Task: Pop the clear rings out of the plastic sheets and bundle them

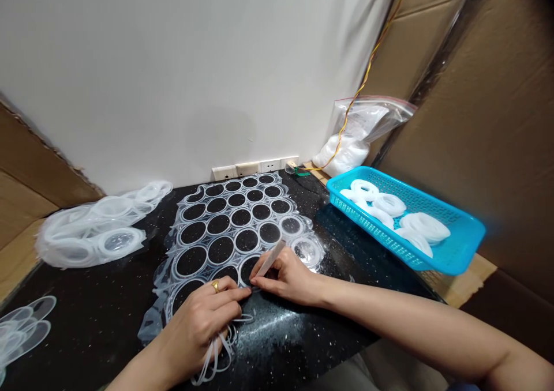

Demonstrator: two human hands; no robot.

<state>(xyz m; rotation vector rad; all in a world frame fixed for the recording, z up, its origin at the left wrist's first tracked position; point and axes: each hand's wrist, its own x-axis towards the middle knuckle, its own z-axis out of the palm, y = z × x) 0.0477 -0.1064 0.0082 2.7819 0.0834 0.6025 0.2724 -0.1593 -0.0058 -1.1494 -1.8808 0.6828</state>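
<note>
A translucent sheet (pixel 231 226) with rows of round rings and openings lies flat on the black speckled table. My right hand (pixel 285 273) pinches a thin, flat, pale strip-like tool (pixel 270 257), its lower end down at a ring near the sheet's front edge. Beside it, my left hand (pixel 208 316) has its index fingertip at the same ring. Several thin translucent rings (pixel 219 356) hang from the curled fingers of that left hand, below the palm. The exact contact under the fingertips is hidden.
A blue basket (pixel 465 235) at the right holds several white ring bundles (pixel 389 205). Folded ring sheets (pixel 93 224) lie at the left, with loose translucent discs (pixel 26 327) nearer. A plastic bag (pixel 346 149), a twisted cable (pixel 367 71) and wall sockets (pixel 270 165) are at the back.
</note>
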